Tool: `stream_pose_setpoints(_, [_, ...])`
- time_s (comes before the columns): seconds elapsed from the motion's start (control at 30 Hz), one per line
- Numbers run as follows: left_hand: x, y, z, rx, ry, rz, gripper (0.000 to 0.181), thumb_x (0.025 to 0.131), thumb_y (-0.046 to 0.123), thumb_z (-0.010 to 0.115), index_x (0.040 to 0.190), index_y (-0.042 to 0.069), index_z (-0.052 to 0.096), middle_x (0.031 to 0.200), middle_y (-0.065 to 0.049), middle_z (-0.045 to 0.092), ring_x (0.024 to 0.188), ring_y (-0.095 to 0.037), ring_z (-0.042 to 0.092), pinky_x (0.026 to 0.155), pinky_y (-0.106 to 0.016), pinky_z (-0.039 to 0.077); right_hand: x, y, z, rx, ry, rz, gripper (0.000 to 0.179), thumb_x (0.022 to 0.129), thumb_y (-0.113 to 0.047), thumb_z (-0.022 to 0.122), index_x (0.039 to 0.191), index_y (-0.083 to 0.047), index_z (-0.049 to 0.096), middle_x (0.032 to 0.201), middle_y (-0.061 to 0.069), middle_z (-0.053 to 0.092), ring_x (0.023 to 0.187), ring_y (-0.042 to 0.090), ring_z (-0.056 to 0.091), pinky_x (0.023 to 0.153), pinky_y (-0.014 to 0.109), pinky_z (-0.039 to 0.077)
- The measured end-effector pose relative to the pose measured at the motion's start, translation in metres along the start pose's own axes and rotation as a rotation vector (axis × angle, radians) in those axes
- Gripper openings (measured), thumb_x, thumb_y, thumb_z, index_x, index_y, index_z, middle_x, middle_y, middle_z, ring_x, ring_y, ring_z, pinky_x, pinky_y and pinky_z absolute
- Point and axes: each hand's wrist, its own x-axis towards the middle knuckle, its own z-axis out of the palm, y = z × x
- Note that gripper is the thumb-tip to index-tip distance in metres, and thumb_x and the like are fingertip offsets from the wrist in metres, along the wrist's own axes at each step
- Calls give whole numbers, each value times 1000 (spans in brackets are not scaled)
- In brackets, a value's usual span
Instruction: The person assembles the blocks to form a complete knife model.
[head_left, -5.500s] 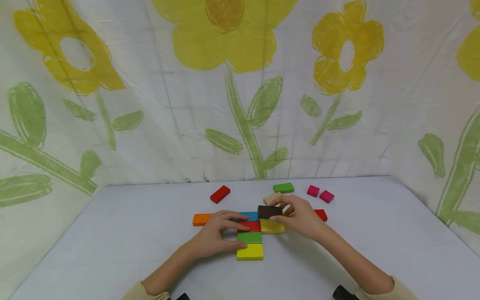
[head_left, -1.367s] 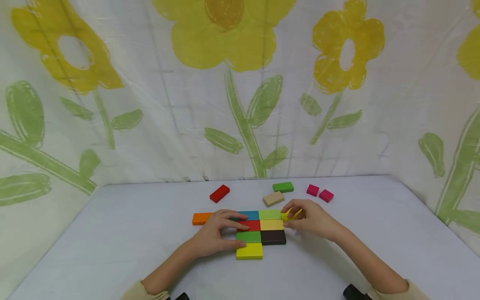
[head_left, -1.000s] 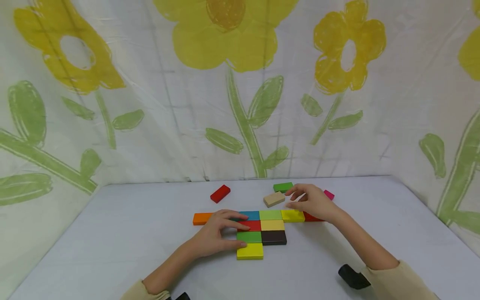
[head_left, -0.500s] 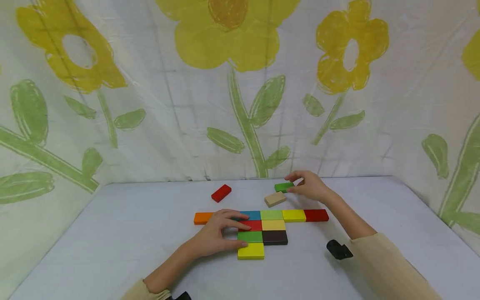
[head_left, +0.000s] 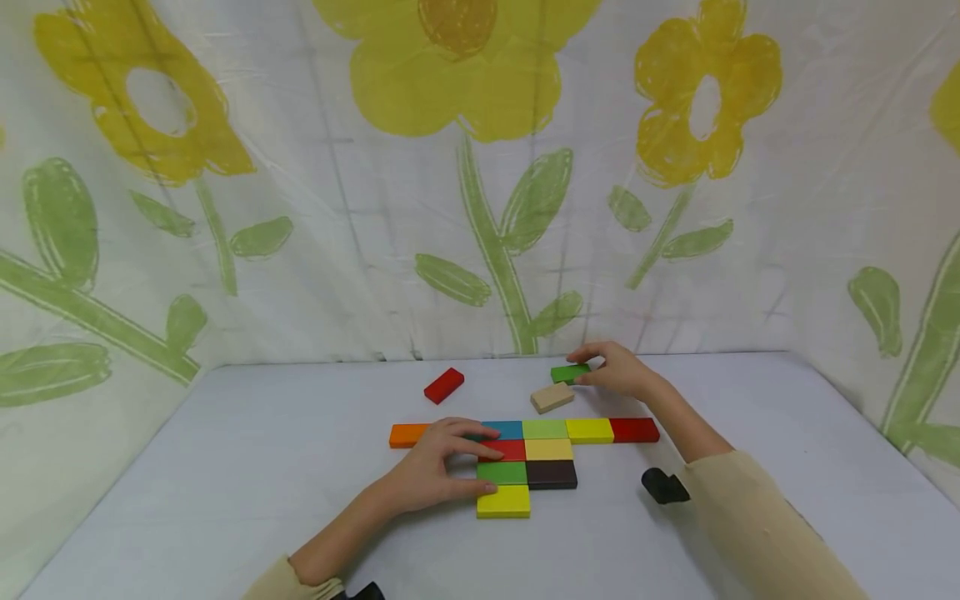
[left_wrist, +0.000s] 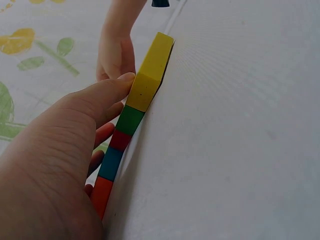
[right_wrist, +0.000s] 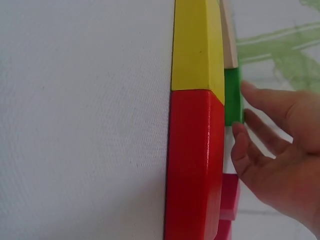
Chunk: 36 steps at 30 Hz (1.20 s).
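My left hand (head_left: pixel 431 468) rests against the left side of the laid-out blocks, fingertips over the blue block (head_left: pixel 506 430) and the red block (head_left: pixel 504 450). Its thumb touches the yellow block (left_wrist: pixel 152 65) at the near end. Toward the back, my right hand (head_left: pixel 617 371) reaches over the loose green block (head_left: pixel 567 374), fingers bent and parted around its right end. In the right wrist view the fingertips are right at that green block's edge (right_wrist: pixel 233 100). The dark brown block (head_left: pixel 551 474) lies beside a green block (head_left: pixel 502 473) in the layout.
An orange block (head_left: pixel 407 436) starts the long row, ending in yellow (head_left: pixel 590 431) and red (head_left: pixel 636 430) blocks. Lime (head_left: pixel 545 429) and pale yellow (head_left: pixel 549 449) blocks adjoin. Behind lie a red block (head_left: pixel 444 386), a beige block (head_left: pixel 552 397) and pink blocks (right_wrist: pixel 229 196).
The dark brown block went from my right hand into the layout beside the green one. My right hand then adjusted the row's yellow block, left it and moved back to the loose green block. Left hand stayed.
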Motion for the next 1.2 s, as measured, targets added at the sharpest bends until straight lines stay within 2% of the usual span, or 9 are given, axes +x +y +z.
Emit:
stream_pose_setpoints(0.17, [0, 1, 0, 1, 1, 6, 37, 88, 37, 84, 123, 27, 81, 141, 10, 65, 138, -22, 48, 113, -62, 38, 2, 0, 2, -10, 0, 27, 37, 99, -9, 72, 134, 3, 67, 137, 26, 62, 121, 40, 55, 107, 53, 49])
stream_pose_setpoints(0.3, [0, 1, 0, 3, 0, 11, 36, 88, 37, 84, 123, 27, 81, 141, 9, 65, 138, -22, 48, 113, -62, 38, 3, 1, 3, 0, -4, 61, 37, 99, -8, 71, 134, 3, 67, 137, 27, 60, 111, 36, 56, 94, 40, 55])
stream_pose_setpoints(0.4, [0, 2, -1, 0, -2, 11, 37, 89, 37, 84, 123, 26, 81, 141, 9, 65, 138, -22, 49, 113, -62, 38, 3, 1, 4, 5, 1, 68, 35, 99, -8, 72, 132, 4, 67, 135, 28, 60, 102, 32, 57, 84, 32, 55])
stream_pose_setpoints(0.67, [-1, 2, -1, 0, -2, 10, 37, 89, 37, 84, 123, 26, 81, 142, 8, 65, 138, -23, 49, 113, -62, 38, 3, 2, 4, 17, 12, 56, 31, 100, -9, 71, 127, 5, 68, 128, 29, 62, 88, 25, 59, 78, 32, 55])
stream_pose_setpoints(0.93, [-1, 1, -1, -2, -1, 3, 37, 89, 38, 84, 124, 26, 80, 142, 9, 65, 138, -23, 49, 113, -63, 37, 5, 2, 3, -13, -21, 63, 34, 99, -11, 73, 130, 3, 68, 133, 29, 62, 101, 32, 58, 81, 32, 54])
stream_pose_setpoints(1.2, [0, 0, 0, -2, -4, -2, 37, 89, 38, 83, 124, 27, 80, 142, 10, 65, 139, -22, 48, 113, -63, 37, 0, 1, 2, -18, 7, 41, 33, 99, -9, 73, 128, 5, 68, 130, 30, 62, 100, 32, 60, 79, 32, 57])
